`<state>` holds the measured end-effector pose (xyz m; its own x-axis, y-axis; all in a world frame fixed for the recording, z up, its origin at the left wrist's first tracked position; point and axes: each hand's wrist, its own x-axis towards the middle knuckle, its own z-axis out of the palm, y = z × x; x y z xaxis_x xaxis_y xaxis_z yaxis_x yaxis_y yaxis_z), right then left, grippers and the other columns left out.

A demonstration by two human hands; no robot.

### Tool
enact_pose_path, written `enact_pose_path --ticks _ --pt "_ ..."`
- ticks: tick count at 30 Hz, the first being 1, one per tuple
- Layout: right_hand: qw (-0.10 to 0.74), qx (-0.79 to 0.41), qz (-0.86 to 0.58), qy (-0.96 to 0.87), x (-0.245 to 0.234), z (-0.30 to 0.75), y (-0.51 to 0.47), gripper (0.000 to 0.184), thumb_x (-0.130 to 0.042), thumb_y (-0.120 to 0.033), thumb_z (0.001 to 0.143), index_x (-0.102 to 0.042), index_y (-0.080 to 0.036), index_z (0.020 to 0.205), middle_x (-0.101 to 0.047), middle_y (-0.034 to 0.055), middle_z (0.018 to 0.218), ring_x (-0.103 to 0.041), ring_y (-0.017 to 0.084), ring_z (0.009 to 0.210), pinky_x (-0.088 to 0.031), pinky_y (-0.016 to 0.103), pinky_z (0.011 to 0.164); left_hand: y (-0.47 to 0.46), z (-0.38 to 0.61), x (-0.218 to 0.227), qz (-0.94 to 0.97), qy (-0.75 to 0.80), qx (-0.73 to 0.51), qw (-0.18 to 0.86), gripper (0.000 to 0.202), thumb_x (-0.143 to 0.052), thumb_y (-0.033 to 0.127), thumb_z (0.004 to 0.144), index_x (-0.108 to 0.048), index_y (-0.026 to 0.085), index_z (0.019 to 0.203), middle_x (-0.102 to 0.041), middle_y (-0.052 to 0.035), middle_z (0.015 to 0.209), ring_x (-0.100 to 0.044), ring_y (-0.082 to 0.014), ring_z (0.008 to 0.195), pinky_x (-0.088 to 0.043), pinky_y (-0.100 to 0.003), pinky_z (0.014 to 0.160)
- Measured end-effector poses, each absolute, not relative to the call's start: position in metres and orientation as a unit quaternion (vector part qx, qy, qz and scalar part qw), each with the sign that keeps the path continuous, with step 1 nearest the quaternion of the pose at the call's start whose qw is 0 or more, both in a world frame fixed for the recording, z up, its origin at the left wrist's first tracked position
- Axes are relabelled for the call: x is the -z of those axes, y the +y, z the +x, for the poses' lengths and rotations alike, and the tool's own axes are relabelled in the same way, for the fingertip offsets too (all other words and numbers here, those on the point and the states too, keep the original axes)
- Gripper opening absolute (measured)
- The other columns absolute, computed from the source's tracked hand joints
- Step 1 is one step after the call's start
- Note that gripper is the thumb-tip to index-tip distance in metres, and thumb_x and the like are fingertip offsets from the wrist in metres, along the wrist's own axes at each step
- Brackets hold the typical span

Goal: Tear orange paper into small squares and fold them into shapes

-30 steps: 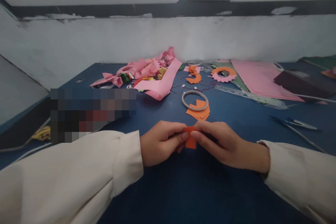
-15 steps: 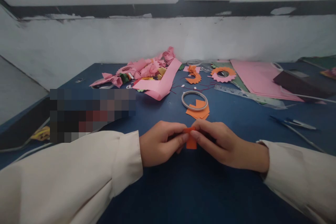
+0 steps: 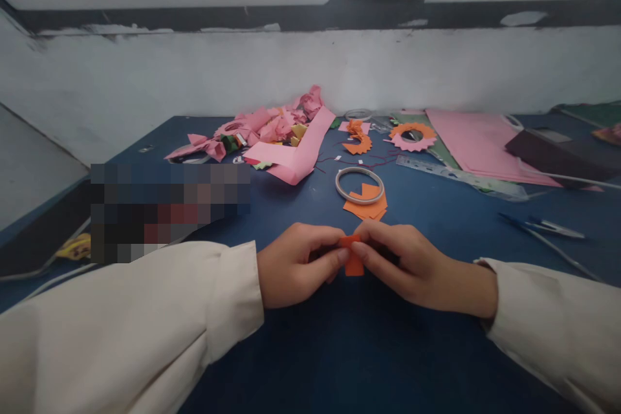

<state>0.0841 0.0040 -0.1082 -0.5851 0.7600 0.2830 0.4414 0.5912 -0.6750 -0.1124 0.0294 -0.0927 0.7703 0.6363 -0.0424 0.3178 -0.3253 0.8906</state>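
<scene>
Between my two hands is a small folded piece of orange paper (image 3: pixel 354 264), held upright above the blue table. My left hand (image 3: pixel 301 265) pinches its left side between thumb and fingers. From the other side, my right hand (image 3: pixel 412 262) pinches it the same way, so the thumbs nearly meet. Fingers hide the paper's upper edges and back. Just beyond my hands lie several flat orange paper pieces (image 3: pixel 367 208), with a roll of narrow tape (image 3: pixel 359 202) resting partly on them.
Crumpled pink paper scraps (image 3: pixel 272 126) heap up at the back left. Behind the tape are an orange paper strip with a zigzag edge (image 3: pixel 361 144) and an orange-and-pink paper ring (image 3: pixel 412 146). Rightward lie a clear ruler (image 3: pixel 460 177), pink sheets (image 3: pixel 478 142) and pens (image 3: pixel 553 228).
Almost nothing differs. Both hands keep the same pinch on the orange paper, and the right thumb has shifted very slightly.
</scene>
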Motion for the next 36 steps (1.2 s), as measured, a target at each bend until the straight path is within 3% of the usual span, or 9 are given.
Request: enact_pose_path --ticks 23,30,36 --pt "0.276 -0.307 -0.340 -0.845 0.1057 0.0846 0.0057 0.022 -0.036 -0.026 0.095 -0.047 -0.017 0.078 -0.044 -0.0046 0.062 -0.038 0.005 0.053 -0.033 0.017 0.051 0.0301 -0.1119 0.0915 0.816 0.284 -0.171 0.474 0.026 -0.042 0.020 0.088 -0.052 0.012 0.064 -0.050 0.0031 0.055 -0.045 -0.0057 0.052 -0.034 -0.017 0.052" --pt "0.287 -0.202 -0.342 -0.872 0.1149 0.0832 0.0074 0.023 -0.035 -0.025 0.094 -0.047 -0.016 0.077 -0.049 -0.0022 0.063 -0.041 0.006 0.052 -0.032 0.020 0.050 0.0283 -0.1111 0.0917 0.818 0.301 -0.189 0.452 0.025 -0.041 0.017 0.088 -0.051 0.013 0.066 -0.047 0.0044 0.054 -0.043 -0.0050 0.050 -0.033 -0.017 0.051" --pt "0.260 -0.275 -0.349 -0.857 0.1085 0.0831 0.0060 0.017 -0.040 -0.025 0.092 -0.050 -0.016 0.081 -0.054 -0.0007 0.068 -0.045 0.007 0.056 -0.036 0.020 0.054 0.0287 -0.1115 0.0916 0.820 0.300 -0.189 0.449 0.024 -0.041 0.018 0.089 -0.051 0.013 0.068 -0.047 0.0045 0.054 -0.042 -0.0054 0.050 -0.034 -0.017 0.051"
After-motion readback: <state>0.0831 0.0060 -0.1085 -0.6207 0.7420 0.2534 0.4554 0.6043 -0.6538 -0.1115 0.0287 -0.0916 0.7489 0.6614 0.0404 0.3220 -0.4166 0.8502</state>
